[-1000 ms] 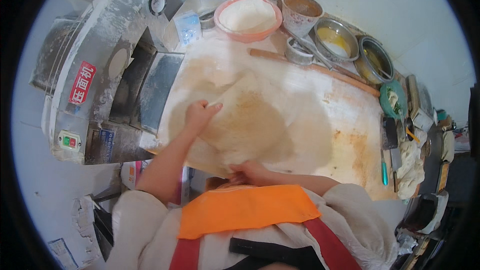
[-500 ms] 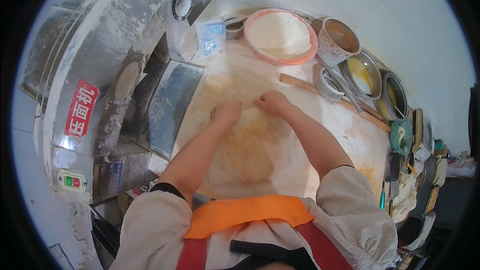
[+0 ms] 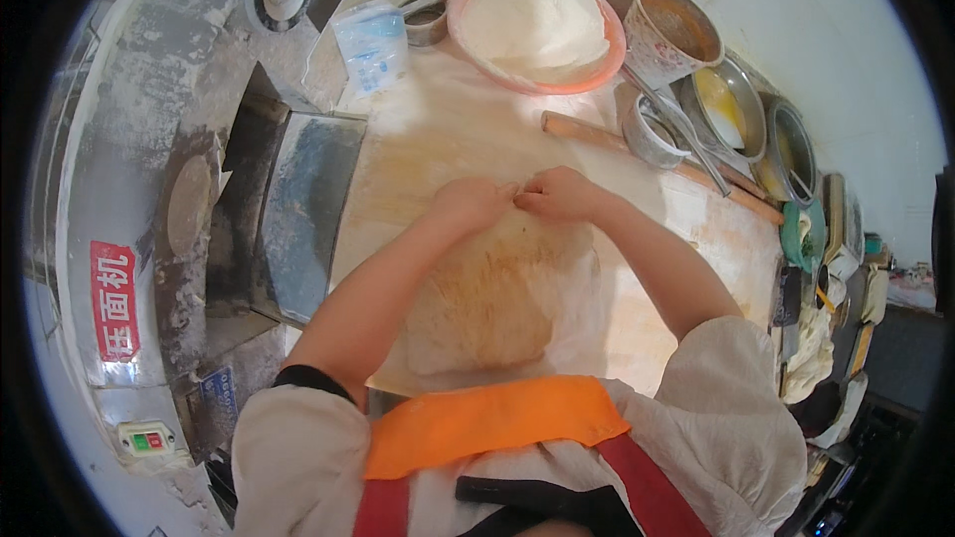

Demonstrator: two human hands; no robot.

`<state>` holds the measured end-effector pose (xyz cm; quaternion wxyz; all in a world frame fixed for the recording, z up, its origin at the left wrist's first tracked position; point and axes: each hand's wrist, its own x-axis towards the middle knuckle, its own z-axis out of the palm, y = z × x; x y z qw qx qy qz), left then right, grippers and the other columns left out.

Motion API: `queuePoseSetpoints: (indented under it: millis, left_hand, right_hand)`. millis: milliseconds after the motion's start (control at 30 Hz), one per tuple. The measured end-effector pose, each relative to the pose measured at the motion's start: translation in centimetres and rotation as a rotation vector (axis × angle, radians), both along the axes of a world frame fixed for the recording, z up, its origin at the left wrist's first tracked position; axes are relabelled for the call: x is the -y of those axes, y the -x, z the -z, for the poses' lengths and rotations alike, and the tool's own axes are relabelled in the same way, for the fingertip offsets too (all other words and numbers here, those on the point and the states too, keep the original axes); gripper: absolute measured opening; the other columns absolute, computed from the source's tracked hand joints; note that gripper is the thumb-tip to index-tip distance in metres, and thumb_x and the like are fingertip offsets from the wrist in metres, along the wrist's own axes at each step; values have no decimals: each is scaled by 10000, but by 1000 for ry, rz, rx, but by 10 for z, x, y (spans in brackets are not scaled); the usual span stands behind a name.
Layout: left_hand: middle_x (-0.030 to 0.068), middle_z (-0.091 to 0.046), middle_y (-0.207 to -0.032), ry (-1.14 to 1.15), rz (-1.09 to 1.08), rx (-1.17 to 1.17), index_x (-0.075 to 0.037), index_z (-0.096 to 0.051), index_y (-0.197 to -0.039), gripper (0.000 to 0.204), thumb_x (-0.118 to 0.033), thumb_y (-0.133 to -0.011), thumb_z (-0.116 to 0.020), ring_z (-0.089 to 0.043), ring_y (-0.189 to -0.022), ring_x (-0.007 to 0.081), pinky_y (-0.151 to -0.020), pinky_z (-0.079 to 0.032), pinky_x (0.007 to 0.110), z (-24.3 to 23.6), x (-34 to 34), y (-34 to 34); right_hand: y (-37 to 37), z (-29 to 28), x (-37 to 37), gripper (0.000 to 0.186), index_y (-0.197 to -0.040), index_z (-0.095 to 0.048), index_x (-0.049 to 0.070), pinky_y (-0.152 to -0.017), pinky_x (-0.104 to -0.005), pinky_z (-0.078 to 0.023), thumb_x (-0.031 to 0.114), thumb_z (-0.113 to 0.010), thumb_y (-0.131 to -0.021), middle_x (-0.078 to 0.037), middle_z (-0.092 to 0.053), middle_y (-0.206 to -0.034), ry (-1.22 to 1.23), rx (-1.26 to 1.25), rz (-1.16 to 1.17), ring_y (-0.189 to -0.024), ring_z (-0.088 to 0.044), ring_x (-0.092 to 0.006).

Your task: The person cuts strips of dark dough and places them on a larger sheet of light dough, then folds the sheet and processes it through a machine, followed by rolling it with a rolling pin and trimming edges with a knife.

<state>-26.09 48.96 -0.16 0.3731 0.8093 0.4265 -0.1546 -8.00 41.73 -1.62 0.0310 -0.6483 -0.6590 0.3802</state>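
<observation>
So the outfit's mostly a loose off-white cloth top with baggy, wrinkled sleeves, both the left sleeve (image 3: 298, 457) and the right sleeve (image 3: 731, 388). There's a snug black fabric band (image 3: 316, 381) around the left arm, right at the sleeve's end. Left hand (image 3: 476, 203) and right hand (image 3: 560, 195) are bare, forearms too. Across the chest sits a wide bright orange cloth panel (image 3: 497, 425), with dark red fabric strips (image 3: 657, 487) at both ends, plus a forked black strap (image 3: 537, 497) between those.
</observation>
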Motion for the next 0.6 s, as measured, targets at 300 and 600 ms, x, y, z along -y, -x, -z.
queuePoseSetpoints:
  millis: [300, 600]
  left_hand:
    - [223, -688, -958, -48, 43, 44, -37, -729, -938, 462, -385, -934, -425, -659, -928, 393, -835, -498, 496, 19, 40, -17]
    - [218, -673, -813, -81, -35, 204, -32, -716, -841, 397, -371, -909, -522, -662, -767, 379, -694, -505, 461, 33, 38, -11]
  right_hand:
    - [-10, 6, 36, 562, -966, -735, 17, -821, -448, -484, 522, -489, -946, -259, -680, -948, 163, -53, 153, -912, -648, -384]
    - [-1, 10, 49, 615, -867, -740, 17, -807, -478, -504, 562, -465, -938, -235, -696, -882, -51, 107, 244, -861, -664, -398]
